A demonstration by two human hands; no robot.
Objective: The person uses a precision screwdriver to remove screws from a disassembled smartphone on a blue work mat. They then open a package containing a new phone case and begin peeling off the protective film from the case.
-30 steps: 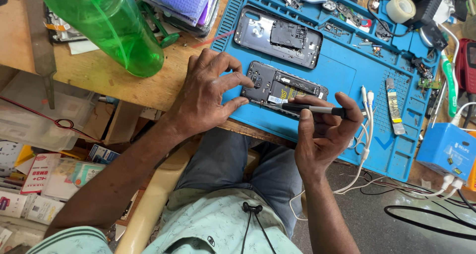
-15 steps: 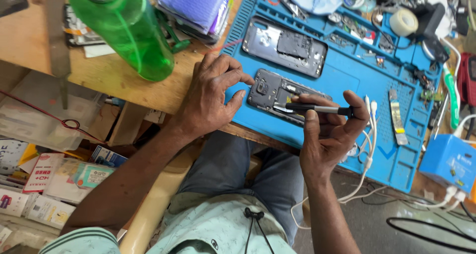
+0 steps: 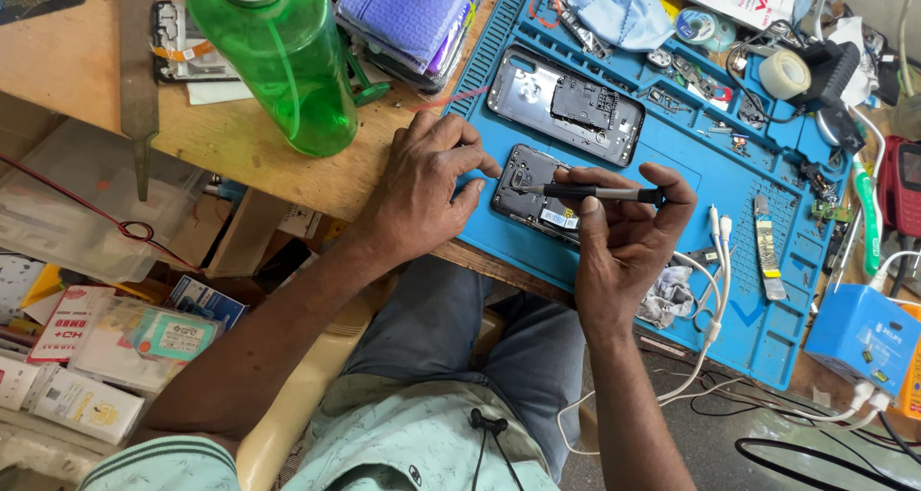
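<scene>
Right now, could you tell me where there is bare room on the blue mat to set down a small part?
The blue mat is bare between the upper opened phone, the right hand and the ridged strip. Its top trays by the blue cloth are crowded, and the left hand steadies the lower phone.

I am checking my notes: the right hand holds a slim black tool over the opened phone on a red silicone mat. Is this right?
Not quite: the head view shows a blue silicone mat, not red. The right hand does hold the slim black tool over the opened phone.
</scene>
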